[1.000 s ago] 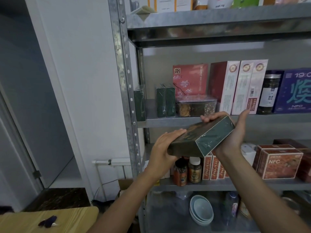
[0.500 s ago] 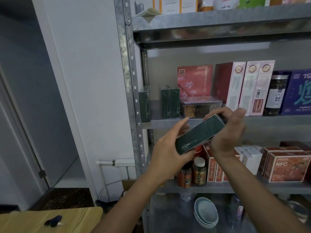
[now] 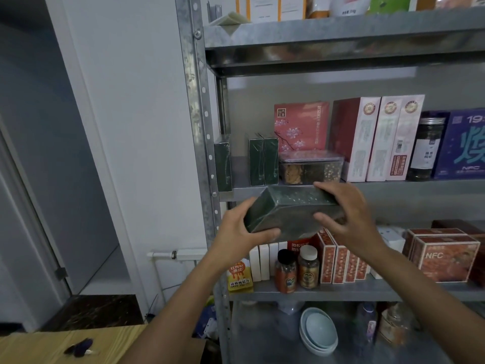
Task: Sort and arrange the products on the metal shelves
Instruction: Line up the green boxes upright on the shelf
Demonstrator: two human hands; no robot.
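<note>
Both hands hold a dark green box [image 3: 291,212] in front of the middle metal shelf [image 3: 393,185]. My left hand [image 3: 240,233] grips its near left end, thumb under and fingers over. My right hand [image 3: 346,216] grips its right end, fingers curled over the top and thumb on the front face. The box lies roughly level, one narrow end turned towards me. On the middle shelf stand matching green boxes: one [image 3: 223,166] at the far left by the upright, two [image 3: 263,161] further right, with a gap between.
A clear container of snacks [image 3: 311,166], a pink box [image 3: 301,126], tall red-white boxes [image 3: 378,139], a dark jar [image 3: 426,148] and a purple box [image 3: 464,144] fill the middle shelf. Jars, small red boxes and NFC boxes [image 3: 443,257] sit below. Bowls [image 3: 319,331] lie lowest. A wooden table [image 3: 52,345] is bottom left.
The green box has been turned from a tilt to roughly level and raised slightly towards the middle shelf's edge. Both hands shifted their hold around its ends.
</note>
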